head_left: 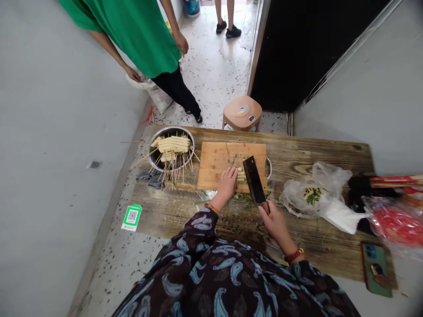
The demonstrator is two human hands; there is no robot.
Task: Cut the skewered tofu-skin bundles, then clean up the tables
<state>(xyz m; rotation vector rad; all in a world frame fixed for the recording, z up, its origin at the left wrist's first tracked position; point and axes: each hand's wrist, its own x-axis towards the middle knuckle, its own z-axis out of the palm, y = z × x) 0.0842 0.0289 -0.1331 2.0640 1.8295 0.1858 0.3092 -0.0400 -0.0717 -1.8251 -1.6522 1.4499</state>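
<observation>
My right hand (272, 220) is wrapped round the wooden handle of a cleaver (254, 178), whose dark blade slants over the right part of a wooden cutting board (211, 154). Beside the blade lie several pale yellow tofu skin rolls (242, 174). My left hand (228, 179) presses on their left end with its fingers held together, covering part of them. Bits of green herb (233, 159) are scattered on the board. To the left, a metal bowl (150, 152) holds a stack of similar rolls (173, 144) on thin wooden skewers (172, 171).
On the wooden table (297, 149) are a plastic bag (330, 176) with pale strips and greens, red packaging (396, 222), a phone (375, 268), a grey cloth (153, 179) and a QR card (132, 217). Beyond stand a stool (243, 112) and a person in green (139, 35).
</observation>
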